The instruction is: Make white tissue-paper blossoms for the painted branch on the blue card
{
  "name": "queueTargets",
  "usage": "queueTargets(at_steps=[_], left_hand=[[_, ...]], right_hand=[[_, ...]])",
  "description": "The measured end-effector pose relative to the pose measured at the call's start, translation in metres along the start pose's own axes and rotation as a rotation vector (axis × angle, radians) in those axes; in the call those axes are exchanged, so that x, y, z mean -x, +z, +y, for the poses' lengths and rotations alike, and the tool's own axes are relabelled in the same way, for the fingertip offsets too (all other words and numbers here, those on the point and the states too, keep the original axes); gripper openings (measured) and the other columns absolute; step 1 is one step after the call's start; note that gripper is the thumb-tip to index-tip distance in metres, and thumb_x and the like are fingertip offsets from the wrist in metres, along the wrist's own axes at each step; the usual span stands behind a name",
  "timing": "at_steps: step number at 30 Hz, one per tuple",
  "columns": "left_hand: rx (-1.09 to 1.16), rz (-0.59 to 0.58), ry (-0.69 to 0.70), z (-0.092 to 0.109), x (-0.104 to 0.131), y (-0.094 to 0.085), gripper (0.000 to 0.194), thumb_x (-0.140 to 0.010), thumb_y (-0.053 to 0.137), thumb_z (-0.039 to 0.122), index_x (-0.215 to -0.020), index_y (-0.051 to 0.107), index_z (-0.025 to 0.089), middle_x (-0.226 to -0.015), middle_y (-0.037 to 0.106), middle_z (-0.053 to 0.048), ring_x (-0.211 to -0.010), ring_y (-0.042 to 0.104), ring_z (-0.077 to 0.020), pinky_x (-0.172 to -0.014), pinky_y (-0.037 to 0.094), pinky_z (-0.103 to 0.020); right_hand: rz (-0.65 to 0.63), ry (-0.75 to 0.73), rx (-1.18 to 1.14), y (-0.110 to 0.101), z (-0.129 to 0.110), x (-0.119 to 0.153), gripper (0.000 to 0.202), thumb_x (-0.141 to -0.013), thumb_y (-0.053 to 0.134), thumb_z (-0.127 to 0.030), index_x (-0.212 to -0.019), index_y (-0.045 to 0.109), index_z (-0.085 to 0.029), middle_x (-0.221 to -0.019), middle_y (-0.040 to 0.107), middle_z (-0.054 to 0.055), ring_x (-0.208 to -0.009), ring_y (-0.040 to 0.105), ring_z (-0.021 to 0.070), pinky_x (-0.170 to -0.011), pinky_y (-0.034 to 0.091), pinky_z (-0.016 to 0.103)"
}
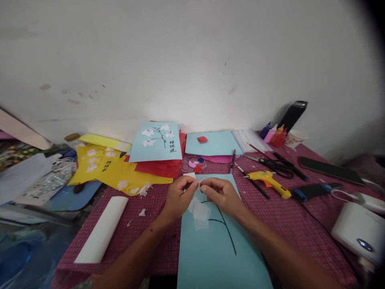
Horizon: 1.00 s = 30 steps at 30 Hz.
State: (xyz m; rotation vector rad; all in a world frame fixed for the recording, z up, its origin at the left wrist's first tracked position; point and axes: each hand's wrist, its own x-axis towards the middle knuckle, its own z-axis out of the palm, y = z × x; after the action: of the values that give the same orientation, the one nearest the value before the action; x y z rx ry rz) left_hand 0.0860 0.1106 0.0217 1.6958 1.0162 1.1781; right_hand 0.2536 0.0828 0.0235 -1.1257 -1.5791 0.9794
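Head view: the left hand (178, 197) and the right hand (221, 194) meet fingertip to fingertip over the top of a light blue sheet (221, 257), both pinched shut on a small scrap of white tissue paper (197, 185) held between them. Just below the fingers, at 6 o'clock from the pinch, more thin white tissue squares (201, 212) lie flat on the blue sheet, touching a black drawn branch line (226, 228) that curves down toward 5 o'clock. The sheet rests on a red checked tabletop (282, 218).

At 3 o'clock from the right hand lies a yellow hot glue gun (269, 180), with black scissors (275, 164) just beyond it at 2 o'clock and a black pen (232, 160) at 1 o'clock. Small round paper cutouts (195, 163) in pink, red and blue sit at 12 o'clock. Farther at 11 o'clock a finished blue card with white flowers (157, 141) lies on red paper sheets (161, 166). At 9 o'clock from the left hand are yellow sheets (105, 166), and at 8 o'clock a white paper roll (104, 228). Far at 2 o'clock stand small paint bottles (273, 134) and a black flask (292, 115); a white device (357, 230) sits at 4 o'clock.
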Motion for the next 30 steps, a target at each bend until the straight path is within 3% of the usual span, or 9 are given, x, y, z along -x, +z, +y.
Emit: queueTargets(at_steps=[4, 8, 15, 24, 30], left_hand=[[-0.095, -0.052, 0.135, 0.004, 0.0, 0.0, 0.014, -0.084, 0.057, 0.026, -0.08, 0.069, 0.02, -0.082, 0.065, -0.005, -0.079, 0.057, -0.0171, -0.076, 0.042, -0.027], [-0.092, -0.082, 0.16, 0.005, 0.001, 0.0, 0.015, -0.085, 0.056, 0.025, -0.08, 0.069, 0.02, -0.082, 0.065, -0.005, -0.079, 0.058, -0.0171, -0.077, 0.043, -0.028], [0.057, -0.017, -0.062, -0.002, 0.0, -0.001, 0.017, -0.084, 0.058, 0.032, -0.081, 0.066, 0.016, -0.075, 0.063, -0.002, -0.069, 0.053, -0.0135, -0.064, 0.042, -0.023], [0.357, 0.013, -0.232, -0.009, -0.004, 0.003, 0.022, -0.08, 0.063, 0.037, -0.079, 0.063, 0.015, -0.063, 0.053, 0.003, -0.057, 0.045, -0.0087, -0.054, 0.035, -0.02], [0.565, 0.043, -0.313, -0.014, -0.006, 0.005, 0.025, -0.077, 0.066, 0.039, -0.078, 0.061, 0.015, -0.065, 0.057, 0.001, -0.06, 0.053, -0.0099, -0.058, 0.042, -0.023]], right_hand=[[0.01, 0.111, -0.132, -0.001, -0.002, -0.003, 0.027, -0.08, 0.062, -0.041, -0.07, 0.063, -0.016, -0.06, 0.054, -0.002, -0.052, 0.049, 0.0102, -0.048, 0.04, 0.022], [0.02, 0.177, -0.214, 0.0, -0.003, -0.005, 0.024, -0.078, 0.064, -0.036, -0.066, 0.063, -0.015, -0.055, 0.055, -0.003, -0.048, 0.048, 0.0091, -0.046, 0.038, 0.021], [0.047, 0.228, -0.284, 0.0, 0.0, -0.006, 0.02, -0.078, 0.063, -0.033, -0.069, 0.066, -0.015, -0.057, 0.059, -0.002, -0.045, 0.049, 0.0087, -0.044, 0.037, 0.022], [0.034, 0.214, -0.287, 0.0, 0.003, -0.005, 0.021, -0.08, 0.061, -0.034, -0.075, 0.069, -0.016, -0.063, 0.062, 0.0, -0.046, 0.048, 0.0084, -0.044, 0.036, 0.022], [0.063, 0.209, -0.275, 0.0, 0.002, -0.006, 0.021, -0.079, 0.061, -0.032, -0.067, 0.065, -0.015, -0.059, 0.06, -0.001, -0.045, 0.047, 0.0086, -0.044, 0.035, 0.022]])
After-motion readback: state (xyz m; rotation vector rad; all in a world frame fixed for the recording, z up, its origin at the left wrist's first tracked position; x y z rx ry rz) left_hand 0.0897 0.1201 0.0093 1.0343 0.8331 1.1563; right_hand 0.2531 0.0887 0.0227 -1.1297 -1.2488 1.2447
